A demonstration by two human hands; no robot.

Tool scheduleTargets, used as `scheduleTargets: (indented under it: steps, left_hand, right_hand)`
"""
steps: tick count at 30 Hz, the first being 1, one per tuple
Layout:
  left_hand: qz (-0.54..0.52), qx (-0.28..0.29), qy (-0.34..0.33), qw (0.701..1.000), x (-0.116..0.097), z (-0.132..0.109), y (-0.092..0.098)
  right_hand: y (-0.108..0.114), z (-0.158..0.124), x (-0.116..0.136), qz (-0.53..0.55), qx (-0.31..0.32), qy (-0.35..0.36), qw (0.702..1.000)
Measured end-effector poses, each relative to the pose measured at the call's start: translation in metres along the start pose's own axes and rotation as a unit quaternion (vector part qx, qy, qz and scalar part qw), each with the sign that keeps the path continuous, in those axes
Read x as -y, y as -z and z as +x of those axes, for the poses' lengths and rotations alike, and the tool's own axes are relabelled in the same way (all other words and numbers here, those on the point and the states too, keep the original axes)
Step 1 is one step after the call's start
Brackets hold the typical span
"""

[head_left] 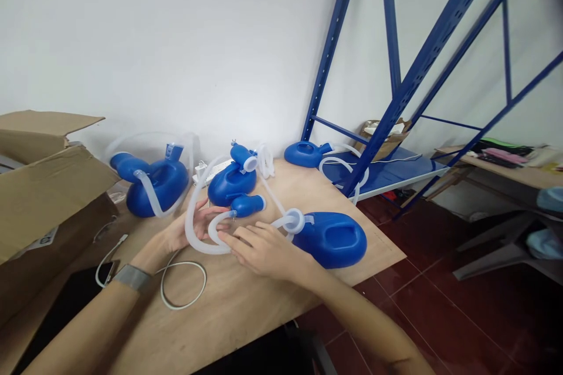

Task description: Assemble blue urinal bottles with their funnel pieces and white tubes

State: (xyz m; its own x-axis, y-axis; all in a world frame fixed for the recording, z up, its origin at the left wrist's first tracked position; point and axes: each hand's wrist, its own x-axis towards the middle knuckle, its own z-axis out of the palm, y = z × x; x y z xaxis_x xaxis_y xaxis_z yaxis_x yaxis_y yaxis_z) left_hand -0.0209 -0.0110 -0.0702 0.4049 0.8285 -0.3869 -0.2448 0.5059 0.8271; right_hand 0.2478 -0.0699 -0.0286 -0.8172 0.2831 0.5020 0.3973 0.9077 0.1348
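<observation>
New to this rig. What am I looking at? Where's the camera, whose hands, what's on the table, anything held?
There is no machine here: these are one person's bare hands, and the single view comes from a camera on that person's head, looking forward and down.

The left hand and right hand are both at a curved translucent hose; how firmly either grips it can't be told.

On the wooden table are blue bottles: the left bottle, the middle bottle and the right bottle. An open cardboard box stands at the left, and a looped white cable lies near the left wrist. Blue metal shelving stands beyond.
</observation>
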Motion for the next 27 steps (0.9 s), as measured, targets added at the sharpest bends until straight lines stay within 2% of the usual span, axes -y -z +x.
scheduleTargets:
  steps: [2,5,9,12,14,17,19,21,24,27]
  left_hand:
    - [-0.040,-0.012,0.037,0.998,-0.008,-0.001,-0.008]
    - [-0.067,-0.051,0.019,0.996,-0.021,-0.002,-0.020]
    - [-0.020,-0.071,0.015,0.997,-0.032,-0.007,-0.031]
    - [0.039,-0.097,0.015,0.994,-0.031,-0.013,-0.031]
    - [0.085,-0.137,-0.025,0.987,-0.027,-0.017,-0.028]
    - [0.153,-0.199,-0.130,0.959,-0.025,-0.025,-0.025]
    - [0.183,-0.215,-0.188,0.941,-0.028,-0.031,-0.025]
    - [0.213,-0.201,-0.212,0.932,-0.034,-0.036,-0.026]
    - [0.270,-0.195,-0.206,0.920,-0.045,-0.037,-0.031]
    - [0.300,-0.244,-0.183,0.904,-0.056,-0.030,-0.038]
  right_hand:
    - [0.007,0.004,-0.007,0.017,0.039,0.003,0.999]
    - [0.012,0.010,-0.019,0.019,0.079,-0.005,0.997]
    - [0.018,0.015,-0.034,0.030,0.094,-0.013,0.995]
    - [0.026,0.016,-0.046,0.060,0.079,-0.052,0.994]
    - [0.033,0.016,-0.055,0.098,0.070,-0.087,0.989]
    - [0.045,0.019,-0.072,0.179,0.090,-0.115,0.973]
    - [0.054,0.025,-0.086,0.246,0.136,-0.130,0.951]
    - [0.061,0.033,-0.104,0.309,0.188,-0.168,0.917]
    - [0.061,0.048,-0.137,0.375,0.273,-0.243,0.852]
    - [0.046,0.057,-0.166,0.393,0.369,-0.332,0.774]
